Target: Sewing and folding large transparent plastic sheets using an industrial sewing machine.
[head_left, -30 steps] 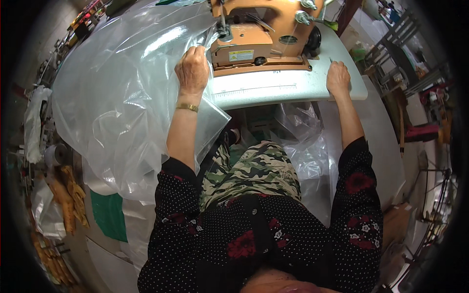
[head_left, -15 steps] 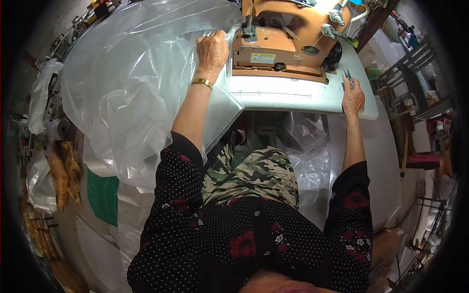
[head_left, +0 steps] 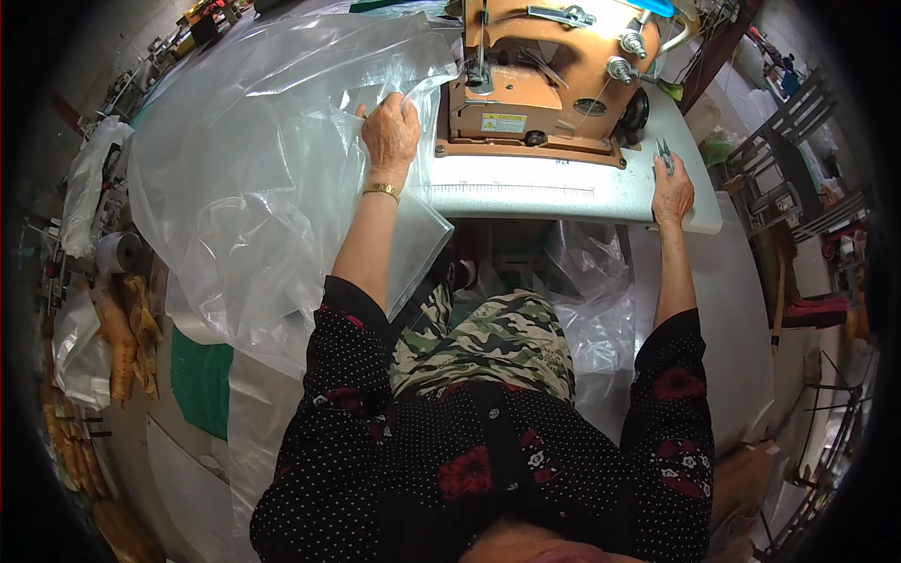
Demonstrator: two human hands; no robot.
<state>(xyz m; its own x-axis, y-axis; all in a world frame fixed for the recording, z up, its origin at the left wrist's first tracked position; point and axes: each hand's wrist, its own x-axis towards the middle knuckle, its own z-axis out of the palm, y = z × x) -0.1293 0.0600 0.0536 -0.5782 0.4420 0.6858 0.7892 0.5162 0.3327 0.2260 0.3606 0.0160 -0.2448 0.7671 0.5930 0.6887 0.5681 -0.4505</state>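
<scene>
Strong white light pools on the table (head_left: 511, 199), bleaching its front beside the machine (head_left: 502, 98); hard glints streak the plastic (head_left: 253, 202) along its folds. Gloom underneath, I note. Outer room dim, bowed, softening toward the rim, then black corners. Middle fairly crisp.

1 pale roll (head_left: 114, 251) and 1 green sheet (head_left: 200, 383) at left, brown cardboard (head_left: 743, 477) at lower right

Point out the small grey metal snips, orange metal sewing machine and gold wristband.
Small grey metal snips (head_left: 665, 152): head view, blades.
Orange metal sewing machine (head_left: 554, 108): head view, lower housing.
Gold wristband (head_left: 382, 190): head view, band's middle.
</scene>
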